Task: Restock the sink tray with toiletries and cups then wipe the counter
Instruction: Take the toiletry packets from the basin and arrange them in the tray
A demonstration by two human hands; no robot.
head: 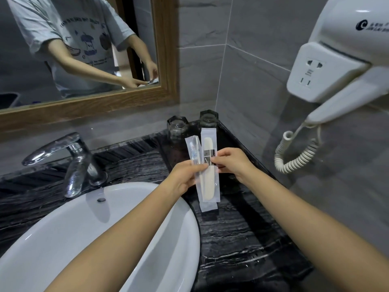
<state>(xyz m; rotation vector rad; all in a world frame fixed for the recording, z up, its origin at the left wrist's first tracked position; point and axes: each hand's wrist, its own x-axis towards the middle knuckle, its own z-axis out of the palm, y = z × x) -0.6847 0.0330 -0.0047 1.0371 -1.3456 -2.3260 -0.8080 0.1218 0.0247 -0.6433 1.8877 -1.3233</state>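
Observation:
Both hands hold two sealed white packets above the black tray [228, 131] in the counter's back right corner. My left hand [185, 175] pinches the narrow toothbrush packet [193, 150]. My right hand [233, 163] grips the wider comb packet [208, 180] at its printed label. The two packets overlap and stand nearly upright. Two upturned clear glass cups stand at the back of the tray, the left cup [176, 129] and the right cup [208, 119].
A white sink basin [84, 228] with a chrome faucet [71, 161] lies to the left. The black marble counter [242, 239] runs along the right wall. A wall-mounted hair dryer [341, 66] with coiled cord [294, 157] hangs at the right. A wood-framed mirror [84, 49] is behind.

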